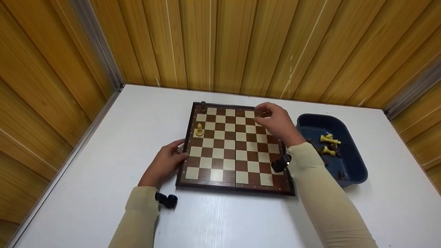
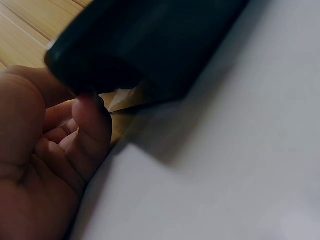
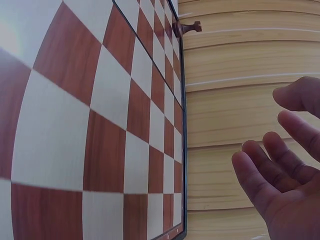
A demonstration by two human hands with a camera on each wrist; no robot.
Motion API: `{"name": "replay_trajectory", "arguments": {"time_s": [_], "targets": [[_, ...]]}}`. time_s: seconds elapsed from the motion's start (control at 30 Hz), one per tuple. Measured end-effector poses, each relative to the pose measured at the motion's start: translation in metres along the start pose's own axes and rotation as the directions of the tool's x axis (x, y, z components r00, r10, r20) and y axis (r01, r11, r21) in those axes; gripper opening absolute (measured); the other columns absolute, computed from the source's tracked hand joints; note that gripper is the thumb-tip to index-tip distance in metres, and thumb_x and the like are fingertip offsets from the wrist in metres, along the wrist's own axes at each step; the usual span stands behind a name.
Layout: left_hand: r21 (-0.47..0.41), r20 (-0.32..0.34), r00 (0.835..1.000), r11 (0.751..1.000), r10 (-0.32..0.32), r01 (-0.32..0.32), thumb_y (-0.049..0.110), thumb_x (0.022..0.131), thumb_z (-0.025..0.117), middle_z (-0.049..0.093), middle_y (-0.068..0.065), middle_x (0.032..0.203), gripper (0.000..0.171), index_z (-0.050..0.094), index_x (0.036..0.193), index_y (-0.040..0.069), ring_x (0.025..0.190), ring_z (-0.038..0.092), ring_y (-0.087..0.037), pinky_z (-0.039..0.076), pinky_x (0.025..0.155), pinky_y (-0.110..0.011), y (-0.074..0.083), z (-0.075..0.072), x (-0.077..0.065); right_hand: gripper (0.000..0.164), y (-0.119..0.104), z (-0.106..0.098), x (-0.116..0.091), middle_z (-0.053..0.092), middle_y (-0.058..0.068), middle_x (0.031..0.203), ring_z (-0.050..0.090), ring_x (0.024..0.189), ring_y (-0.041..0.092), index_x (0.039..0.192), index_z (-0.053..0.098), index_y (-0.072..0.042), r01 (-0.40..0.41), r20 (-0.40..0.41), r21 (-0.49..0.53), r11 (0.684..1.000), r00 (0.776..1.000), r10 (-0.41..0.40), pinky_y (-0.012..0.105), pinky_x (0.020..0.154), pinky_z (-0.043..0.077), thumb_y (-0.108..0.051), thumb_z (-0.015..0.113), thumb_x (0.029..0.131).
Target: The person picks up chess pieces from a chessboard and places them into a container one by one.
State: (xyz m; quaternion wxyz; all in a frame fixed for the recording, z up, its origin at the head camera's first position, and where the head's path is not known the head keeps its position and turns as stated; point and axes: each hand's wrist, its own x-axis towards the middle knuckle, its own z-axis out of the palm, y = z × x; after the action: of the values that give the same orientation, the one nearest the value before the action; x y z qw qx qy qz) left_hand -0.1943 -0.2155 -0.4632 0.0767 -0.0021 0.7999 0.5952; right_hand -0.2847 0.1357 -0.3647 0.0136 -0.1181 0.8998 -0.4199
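Observation:
A brown-and-cream chessboard [image 1: 218, 154] lies unfolded on the white table. My left hand [image 1: 166, 160] grips its left edge, the thumb on top at the rim and the other fingers lower. In the left wrist view, that thumb [image 2: 91, 117] presses against the board's dark side [image 2: 150, 45], which is blurred. Over the far right corner is my right hand [image 1: 275, 120], its fingers loosely bent and apart. The right wrist view shows nothing between those fingers [image 3: 255, 180]. A dark rook [image 3: 189, 28] stands at the far left corner. Nearer along the left column stands a yellow piece [image 1: 200, 130] with a rounded top.
To the board's right sits a deep blue plastic bin [image 1: 355, 155] holding several yellow and dark chess pieces, including a yellow king [image 1: 330, 140] on its side. Yellow wood-panel walls [image 1: 234, 44] rise behind the table [image 1: 203, 220] and on both sides.

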Motion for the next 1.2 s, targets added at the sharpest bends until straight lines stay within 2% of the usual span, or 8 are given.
{"name": "replay_trajectory", "arguments": {"time_s": [0.23, 0.43, 0.63, 0.77, 0.93, 1.2], "targets": [[0.003, -0.004, 1.0, 1.0, 0.003, -0.003, 0.018, 0.092, 0.065, 0.057, -0.008, 0.097, 0.053, 0.048, 0.142, 0.019, 0.077, 0.057, -0.016, 0.051, 0.069, -0.031, 0.0, 0.002, 0.001, 0.04, -0.007, 0.01, 0.002, 0.057, 0.008, 0.126, 0.053, 0.116, 0.024, 0.127, 0.058, -0.014, -0.031, 0.01, 0.022, 0.999, 0.999, 0.03, 0.045, 0.097, 0.045, -0.025, 0.066, 0.089], [-0.004, 0.008, 1.0, 1.0, 0.007, -0.007, 0.018, 0.092, 0.065, 0.057, -0.008, 0.095, 0.055, 0.046, 0.144, 0.016, 0.073, 0.055, -0.015, 0.049, 0.064, -0.028, 0.0, 0.001, -0.001, 0.039, -0.013, 0.02, 0.0, 0.055, 0.009, 0.131, 0.055, 0.118, 0.025, 0.128, 0.057, -0.016, -0.01, 0.058, 0.072, 0.997, 0.998, 0.006, 0.044, 0.093, 0.048, -0.025, 0.065, 0.091], [0.002, 0.005, 1.0, 1.0, 0.009, -0.009, 0.016, 0.092, 0.065, 0.059, -0.008, 0.094, 0.056, 0.045, 0.144, 0.016, 0.069, 0.055, -0.014, 0.048, 0.06, -0.027, -0.001, 0.001, 0.0, 0.038, -0.02, 0.033, 0.002, 0.057, 0.007, 0.128, 0.055, 0.116, 0.023, 0.127, 0.058, -0.016, 0.007, 0.073, 0.059, 0.998, 0.997, -0.011, 0.043, 0.09, 0.049, -0.025, 0.064, 0.091], [0.003, 0.0, 1.0, 1.0, -0.003, 0.003, 0.016, 0.092, 0.064, 0.059, -0.008, 0.095, 0.055, 0.046, 0.144, 0.018, 0.071, 0.055, -0.015, 0.049, 0.061, -0.028, 0.002, 0.001, -0.001, 0.037, -0.024, 0.041, 0.005, 0.057, 0.003, 0.127, 0.056, 0.116, 0.022, 0.126, 0.059, -0.017, 0.004, 0.087, 0.063, 0.998, 0.996, -0.01, 0.042, 0.091, 0.049, -0.025, 0.064, 0.09], [0.021, 0.001, 1.0, 1.0, 0.001, -0.001, 0.017, 0.092, 0.064, 0.058, -0.009, 0.096, 0.056, 0.045, 0.145, 0.017, 0.073, 0.056, -0.016, 0.049, 0.064, -0.029, 0.003, 0.001, -0.003, 0.035, -0.027, 0.05, 0.008, 0.056, 0.007, 0.131, 0.055, 0.118, 0.023, 0.125, 0.059, -0.02, 0.007, 0.113, 0.089, 0.996, 0.993, -0.017, 0.042, 0.092, 0.05, -0.025, 0.066, 0.09], [0.022, -0.007, 1.0, 1.0, 0.01, -0.01, 0.017, 0.092, 0.065, 0.059, -0.008, 0.095, 0.055, 0.047, 0.143, 0.017, 0.075, 0.056, -0.016, 0.049, 0.066, -0.029, 0.001, 0.001, -0.001, 0.037, -0.034, 0.061, 0.01, 0.059, 0.008, 0.126, 0.056, 0.115, 0.022, 0.125, 0.06, -0.016, 0.033, 0.11, 0.084, 0.996, 0.993, -0.043, 0.042, 0.091, 0.049, -0.023, 0.067, 0.089]]}}
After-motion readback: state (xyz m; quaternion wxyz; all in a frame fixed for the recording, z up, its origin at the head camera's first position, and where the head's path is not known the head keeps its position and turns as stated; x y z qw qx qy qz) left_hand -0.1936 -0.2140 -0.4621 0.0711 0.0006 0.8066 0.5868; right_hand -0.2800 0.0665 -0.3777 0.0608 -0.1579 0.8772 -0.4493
